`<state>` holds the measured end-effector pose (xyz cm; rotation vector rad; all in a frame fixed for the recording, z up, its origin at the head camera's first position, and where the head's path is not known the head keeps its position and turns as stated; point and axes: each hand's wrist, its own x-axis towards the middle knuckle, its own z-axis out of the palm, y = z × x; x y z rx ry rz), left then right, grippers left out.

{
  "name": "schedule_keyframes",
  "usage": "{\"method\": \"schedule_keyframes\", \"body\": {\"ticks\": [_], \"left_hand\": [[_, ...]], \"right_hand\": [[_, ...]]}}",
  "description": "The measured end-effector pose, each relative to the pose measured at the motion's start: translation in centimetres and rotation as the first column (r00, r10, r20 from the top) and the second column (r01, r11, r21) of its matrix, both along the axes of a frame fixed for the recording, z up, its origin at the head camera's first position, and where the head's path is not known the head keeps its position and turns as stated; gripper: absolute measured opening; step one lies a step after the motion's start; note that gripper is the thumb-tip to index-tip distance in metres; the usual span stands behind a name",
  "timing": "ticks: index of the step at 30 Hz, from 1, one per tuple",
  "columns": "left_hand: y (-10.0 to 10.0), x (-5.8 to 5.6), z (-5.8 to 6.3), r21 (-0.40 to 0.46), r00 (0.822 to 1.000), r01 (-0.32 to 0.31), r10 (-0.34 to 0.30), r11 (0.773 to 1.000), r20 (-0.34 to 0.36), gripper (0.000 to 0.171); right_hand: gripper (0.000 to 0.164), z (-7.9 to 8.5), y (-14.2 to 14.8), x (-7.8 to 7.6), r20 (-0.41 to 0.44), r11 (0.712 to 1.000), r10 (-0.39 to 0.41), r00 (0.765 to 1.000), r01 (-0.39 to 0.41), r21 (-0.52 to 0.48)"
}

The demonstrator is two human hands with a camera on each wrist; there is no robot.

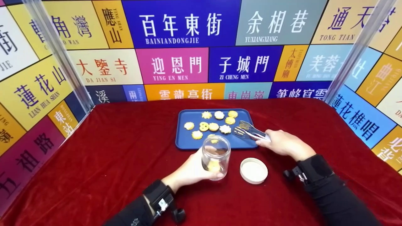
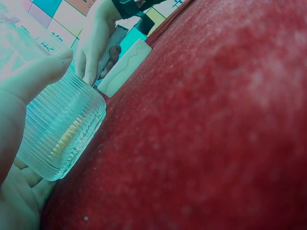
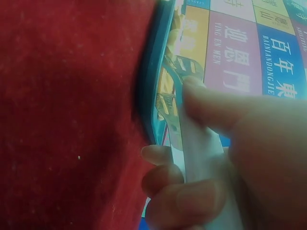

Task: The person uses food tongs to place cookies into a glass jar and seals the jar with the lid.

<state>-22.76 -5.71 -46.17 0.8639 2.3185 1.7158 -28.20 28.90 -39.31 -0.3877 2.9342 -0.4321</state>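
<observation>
My left hand (image 1: 190,169) grips a clear ribbed jar (image 1: 223,158) near the tray's front edge, thumb and fingers around its side. The jar has no lid on it, and a yellow cookie (image 2: 66,138) lies at its bottom. With my right hand (image 1: 287,144) I hold metal tongs (image 1: 257,134) by their pale handles, their slotted heads over the right part of a blue tray (image 1: 185,143). Some yellow shows between the tong heads; whether they pinch a cookie I cannot tell. Several cookies (image 1: 213,126) are spread across the tray, one partly behind the jar.
A round whitish lid (image 1: 253,171) lies on the dark red cloth (image 1: 125,150), right of the jar and in front of the tray. Behind the table stands a wall of coloured signs (image 1: 176,64).
</observation>
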Motion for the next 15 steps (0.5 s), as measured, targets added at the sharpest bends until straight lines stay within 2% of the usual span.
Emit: {"method": "schedule_keyframes", "body": {"ticks": [15], "left_hand": [[0.02, -0.04, -0.02, -0.009, 1.0, -0.004, 0.004, 1.0, -0.002, 0.082]], "right_hand": [[0.044, 0.08, -0.01, 0.13, -0.036, 1.0, 0.014, 0.999, -0.013, 0.025]]}}
